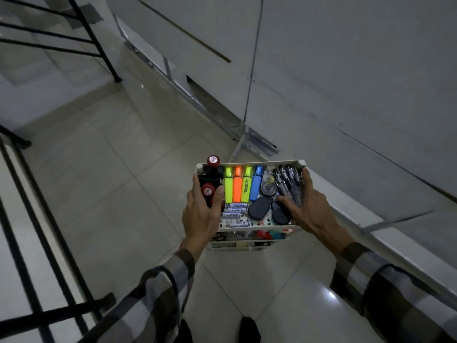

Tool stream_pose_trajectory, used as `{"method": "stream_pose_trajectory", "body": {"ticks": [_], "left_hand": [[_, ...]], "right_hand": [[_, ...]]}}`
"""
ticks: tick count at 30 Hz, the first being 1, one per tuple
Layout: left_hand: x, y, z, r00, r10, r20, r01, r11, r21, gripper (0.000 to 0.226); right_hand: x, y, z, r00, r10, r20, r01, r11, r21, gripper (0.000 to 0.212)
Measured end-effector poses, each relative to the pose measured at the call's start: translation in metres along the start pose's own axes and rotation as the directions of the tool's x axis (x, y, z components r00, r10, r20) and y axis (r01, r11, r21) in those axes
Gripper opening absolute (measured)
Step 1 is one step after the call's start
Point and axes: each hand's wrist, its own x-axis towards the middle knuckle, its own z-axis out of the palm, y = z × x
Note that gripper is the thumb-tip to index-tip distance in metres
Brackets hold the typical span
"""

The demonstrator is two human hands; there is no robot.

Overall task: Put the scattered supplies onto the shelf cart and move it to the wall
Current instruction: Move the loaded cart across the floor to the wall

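head view looks straight down on a small white tiered shelf cart [249,164] standing on the pale glossy tiled floor [99,169], its far right corner just beside the bottom of the grey panelled wall [346,82]. top tray is packed: four highlighters [241,184] side by side in yellow, orange, green and blue, a bundle of dark clear-barrelled pens [288,181] along the right side, a clear tape dispenser [268,186] between the blue highlighter and the pens, two dark oval pods [259,209] near the front, a few white "teknox" batteries [235,211] at front left, and two red-capped black stampers [213,161] on the left end. lower shelves show some red and teal bits, too dim to make out.

left hand [201,214] lies over the left end of the tray, fingers spread and curled around the nearer stamper, thumb on the inner side. right hand [305,206] sits on the right end, fingers spread, index stretched up along the right rim, thumb reaching in toward the dark pods, palm over the pens. can't tell how hard either one is squeezing. both arms in grey plaid sleeves [158,293].

black metal railing [44,315] runs along the left and lower left, and the tips of dark shoes [249,329] poke in at the bottom edge.
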Motion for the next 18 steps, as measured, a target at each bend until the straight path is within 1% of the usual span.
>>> {"method": "stream_pose_trajectory", "body": {"ticks": [4, 8, 13, 18], "left_hand": [[0.005, 0.021, 0.023, 0.998, 0.049, 0.051, -0.050, 0.999, 0.020, 0.107], [0.014, 0.043, 0.045, 0.987, 0.114, 0.113, -0.118, 0.992, 0.035, 0.110], [0.031, 0.068, 0.068, 0.958, 0.210, 0.197, -0.223, 0.974, 0.047, 0.109], [0.050, 0.094, 0.084, 0.915, 0.301, 0.269, -0.321, 0.946, 0.034, 0.103]], "right_hand": [[-0.003, 0.021, -0.018, 0.996, 0.074, -0.039, -0.075, 0.997, -0.016, 0.108], [-0.010, 0.044, -0.033, 0.984, 0.153, -0.089, -0.152, 0.988, 0.012, 0.107], [-0.020, 0.071, -0.044, 0.948, 0.236, -0.215, -0.231, 0.972, 0.047, 0.104], [-0.029, 0.081, -0.048, 0.924, 0.276, -0.266, -0.253, 0.960, 0.117, 0.100]]}}
